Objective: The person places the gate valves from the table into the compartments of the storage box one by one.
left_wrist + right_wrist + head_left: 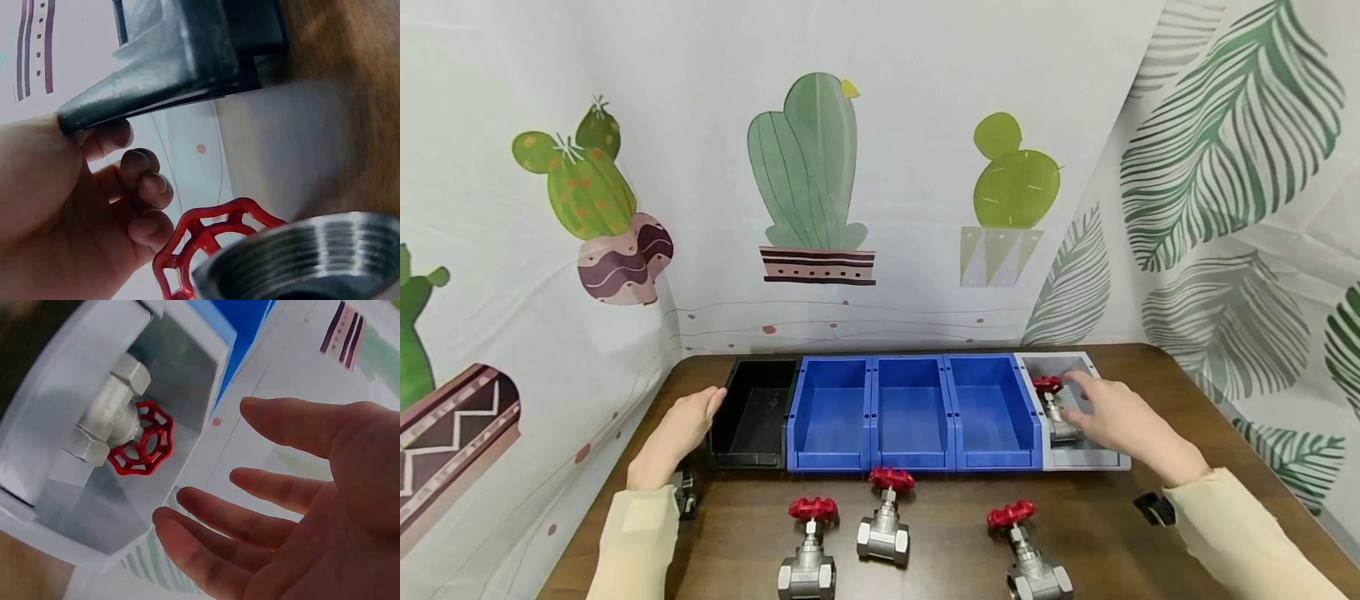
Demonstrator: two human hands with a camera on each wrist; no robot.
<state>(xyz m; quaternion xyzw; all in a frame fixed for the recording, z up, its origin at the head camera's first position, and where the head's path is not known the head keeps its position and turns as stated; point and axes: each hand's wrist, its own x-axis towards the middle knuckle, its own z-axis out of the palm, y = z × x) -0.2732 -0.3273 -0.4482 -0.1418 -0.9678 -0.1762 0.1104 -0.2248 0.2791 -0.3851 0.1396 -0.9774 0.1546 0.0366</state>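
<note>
My right hand [1120, 417] is over the grey bin [1108, 459], its fingers spread apart around a gate valve [1060, 425] lying inside. In the right wrist view, that valve's red handwheel [150, 437] shows clear of the fingertips, and the palm is bare. Beside the left wall of the black bin [748, 460] is my left hand [677, 429], holding nothing. Its fingers [153, 190] curl loosely in the left wrist view, where the bin's corner covers the thumb tip.
Three blue bins [912, 461] stand in a row between the black and grey ones. On the wooden table [955, 508] in front lie a left valve [807, 558], a middle valve [885, 529] and a right valve [1037, 571]. A printed curtain [917, 167] hangs behind.
</note>
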